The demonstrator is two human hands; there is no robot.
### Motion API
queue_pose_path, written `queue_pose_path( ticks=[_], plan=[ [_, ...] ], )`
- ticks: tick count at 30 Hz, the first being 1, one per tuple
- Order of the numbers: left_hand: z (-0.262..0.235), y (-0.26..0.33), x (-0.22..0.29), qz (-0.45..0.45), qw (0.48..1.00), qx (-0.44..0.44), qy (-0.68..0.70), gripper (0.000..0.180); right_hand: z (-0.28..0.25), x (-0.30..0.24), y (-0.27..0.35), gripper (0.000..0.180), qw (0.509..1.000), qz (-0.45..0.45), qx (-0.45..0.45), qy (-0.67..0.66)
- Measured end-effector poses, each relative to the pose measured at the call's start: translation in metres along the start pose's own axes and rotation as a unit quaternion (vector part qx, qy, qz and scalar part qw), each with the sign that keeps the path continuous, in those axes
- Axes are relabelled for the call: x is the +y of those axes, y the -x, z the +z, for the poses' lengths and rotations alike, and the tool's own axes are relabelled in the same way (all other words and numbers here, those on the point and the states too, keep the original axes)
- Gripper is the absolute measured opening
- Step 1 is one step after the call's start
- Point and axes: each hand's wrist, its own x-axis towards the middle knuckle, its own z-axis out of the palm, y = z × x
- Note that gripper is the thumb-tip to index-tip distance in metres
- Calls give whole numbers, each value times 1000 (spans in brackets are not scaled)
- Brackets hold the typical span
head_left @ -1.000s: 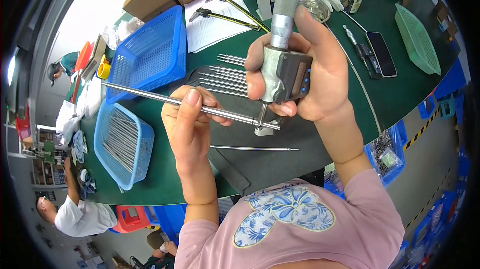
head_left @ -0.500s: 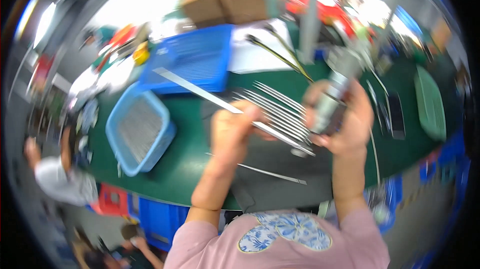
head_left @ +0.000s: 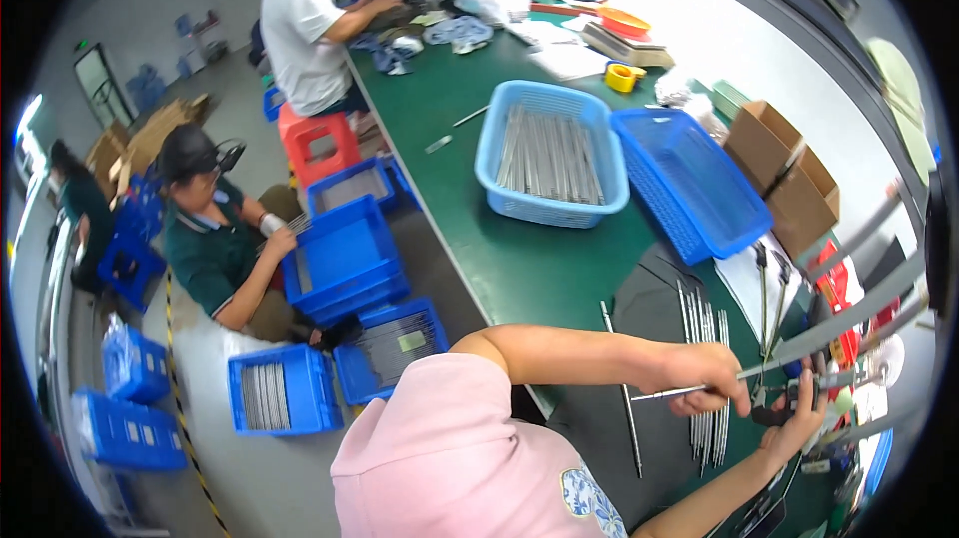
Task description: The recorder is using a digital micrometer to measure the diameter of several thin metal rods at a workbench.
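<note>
A thin metal rod (head_left: pixel 651 396) is pinched in my left hand (head_left: pixel 707 376), its fingers closed round it. One end sticks out beside the wrist; the other runs toward my right hand (head_left: pixel 794 426). That hand is closed on a grey and black tool (head_left: pixel 774 412), too small and partly covered for its exact kind to show. Beneath my left hand several metal rods (head_left: pixel 696 323) lie side by side on a black mat (head_left: pixel 644 298). A single longer rod (head_left: pixel 631 428) lies apart from them, nearer my body.
A light blue basket (head_left: pixel 489 178) of rods and a darker blue basket (head_left: pixel 689 183) stand on the green table. Cardboard boxes (head_left: pixel 774 153) and grey posts (head_left: pixel 849 313) are beyond. A seated co-worker (head_left: pixel 215 238) is left, near blue crates (head_left: pixel 345 248); another person (head_left: pixel 300 38) stands farther off.
The view has swung left, so my hands now appear at the lower right. The rod stays in my left hand and the tool in my right.
</note>
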Motion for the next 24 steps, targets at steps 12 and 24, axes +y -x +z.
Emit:
queue_pose_path(
  ticks=[12,24],
  plan=[
    [-14,22,35,-40,987,32,150,42,-19,15,-8,26,965,-4,-16,-262],
    [3,-54,0,243,952,186,16,25,39,-18,33,9,958,-70,206,-185]
  ],
)
